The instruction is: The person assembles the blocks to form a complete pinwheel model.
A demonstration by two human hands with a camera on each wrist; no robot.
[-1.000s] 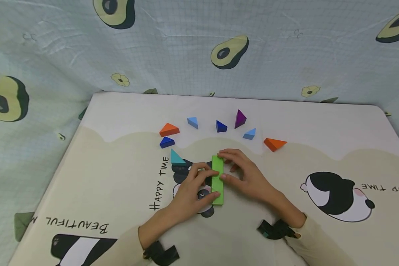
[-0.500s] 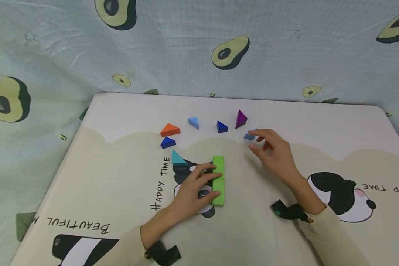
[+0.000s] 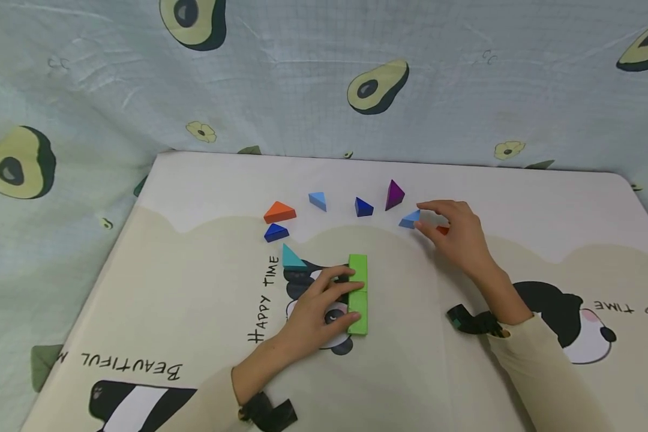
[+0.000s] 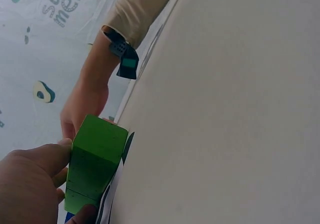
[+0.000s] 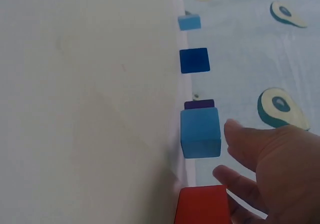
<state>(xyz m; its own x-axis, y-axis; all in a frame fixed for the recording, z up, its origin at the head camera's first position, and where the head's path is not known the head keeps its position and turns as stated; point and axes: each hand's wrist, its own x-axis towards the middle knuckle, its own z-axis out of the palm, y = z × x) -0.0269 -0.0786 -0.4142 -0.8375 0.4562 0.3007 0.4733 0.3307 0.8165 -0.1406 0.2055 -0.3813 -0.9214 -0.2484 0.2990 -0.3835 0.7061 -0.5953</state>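
Two bright green blocks (image 3: 358,294) lie end to end on the table. My left hand (image 3: 315,312) rests against their left side, thumb on the nearer block and fingertips along the farther one. In the left wrist view the thumb touches the green block (image 4: 97,141). My right hand (image 3: 459,237) hovers around a light blue triangular block (image 3: 409,219), thumb and index finger spread apart. In the right wrist view the thumb is beside the light blue block (image 5: 200,134), with a small gap showing. Mostly hidden behind the right hand is an orange block (image 3: 442,230).
Behind the hands lie a purple block (image 3: 395,195), a dark blue block (image 3: 364,207) and a light blue one (image 3: 318,201). Left of them are an orange block (image 3: 279,212), another dark blue block (image 3: 276,232) and a teal triangle (image 3: 292,258). An avocado-print cloth (image 3: 281,90) hangs behind the table.
My right hand has left the green blocks and moved right and away to the light blue block. My left hand stays at the green blocks, which have not moved.
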